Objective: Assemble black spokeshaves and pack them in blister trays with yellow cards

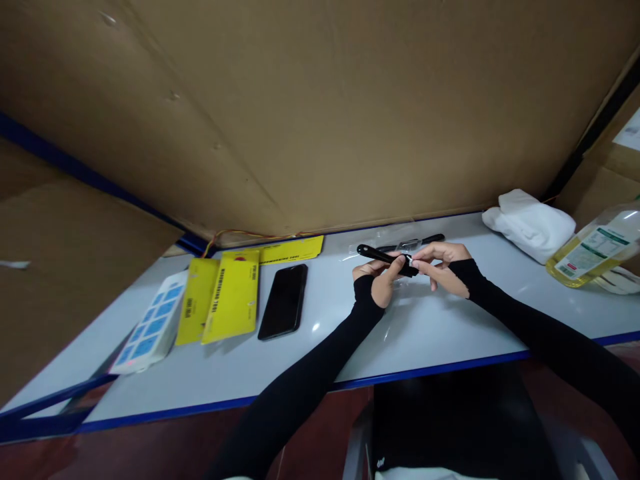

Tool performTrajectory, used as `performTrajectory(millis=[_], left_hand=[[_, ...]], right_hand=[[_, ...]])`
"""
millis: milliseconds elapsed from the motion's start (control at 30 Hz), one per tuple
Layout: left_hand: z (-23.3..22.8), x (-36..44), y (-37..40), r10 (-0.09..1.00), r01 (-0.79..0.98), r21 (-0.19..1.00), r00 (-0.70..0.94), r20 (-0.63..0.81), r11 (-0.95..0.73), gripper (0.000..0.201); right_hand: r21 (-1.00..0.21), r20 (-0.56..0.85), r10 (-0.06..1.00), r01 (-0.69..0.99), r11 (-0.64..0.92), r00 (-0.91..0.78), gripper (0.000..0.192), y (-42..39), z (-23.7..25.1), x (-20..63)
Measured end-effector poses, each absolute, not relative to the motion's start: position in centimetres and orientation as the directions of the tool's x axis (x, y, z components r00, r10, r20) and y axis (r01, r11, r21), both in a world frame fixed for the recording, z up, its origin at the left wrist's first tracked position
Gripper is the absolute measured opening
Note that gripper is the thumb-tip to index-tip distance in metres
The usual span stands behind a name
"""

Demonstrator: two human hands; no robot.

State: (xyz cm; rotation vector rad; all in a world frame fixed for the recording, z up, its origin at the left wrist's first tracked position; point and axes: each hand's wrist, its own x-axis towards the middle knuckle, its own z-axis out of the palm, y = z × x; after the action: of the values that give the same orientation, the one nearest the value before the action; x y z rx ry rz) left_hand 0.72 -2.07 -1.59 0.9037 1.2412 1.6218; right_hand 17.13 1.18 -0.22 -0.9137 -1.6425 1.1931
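Head cam: phone (283, 301) nr hands, unobstructed

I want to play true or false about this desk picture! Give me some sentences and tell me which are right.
1. Both hands hold one black tool. True: the left hand and right hand meet on the black tool.
2. The black phone lies screen up with a bright picture on it. False: its screen is dark.
3. Yellow packages lie left of the phone. True.
4. The white cloth sits beside the blue-and-white card. False: the cloth is at the far right, the card at the far left.
5. The bottle of yellow liquid stands upright. False: it lies on its side.
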Motion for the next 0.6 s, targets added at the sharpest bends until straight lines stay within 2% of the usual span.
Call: performTrajectory(millis=[167, 333, 467, 533, 600], left_hand=[[-1.7, 0.7, -2.0, 0.923, -0.206, 0.970, -0.382, 0.042, -0.129, 0.039], [-2.2, 0.6, -1.9, 0.923, -0.190, 0.973, -0.383, 0.050, -0.131, 0.038], [-2.6, 0.6, -2.0, 0.917, -0.118, 0.982, -0.389, 0.090, -0.147, 0.029], [-2.4, 0.8, -2.2, 0.906, -0.076, 0.983, -0.406, 0.121, -0.166, 0.023], [-2.0, 1.0, -2.6, 0.897, -0.051, 0.981, -0.416, 0.150, -0.188, 0.020]], right_hand=[[-0.920, 0.285, 0.906, 0.175, 0.350, -0.313, 0.032, 1.0, -0.7, 17.5], [-0.805, 0.427, 0.850, 0.300, 0.512, -0.308, 0.023, 0.8, -0.3, 17.7], [-0.677, 0.525, 0.798, 0.423, 0.603, -0.297, 0.021, -0.1, 0.0, 17.1], [-0.639, 0.539, 0.792, 0.475, 0.605, -0.285, 0.024, -0.6, 0.1, 16.7], [-0.681, 0.484, 0.833, 0.483, 0.550, -0.267, 0.027, -1.0, 0.2, 16.4]])
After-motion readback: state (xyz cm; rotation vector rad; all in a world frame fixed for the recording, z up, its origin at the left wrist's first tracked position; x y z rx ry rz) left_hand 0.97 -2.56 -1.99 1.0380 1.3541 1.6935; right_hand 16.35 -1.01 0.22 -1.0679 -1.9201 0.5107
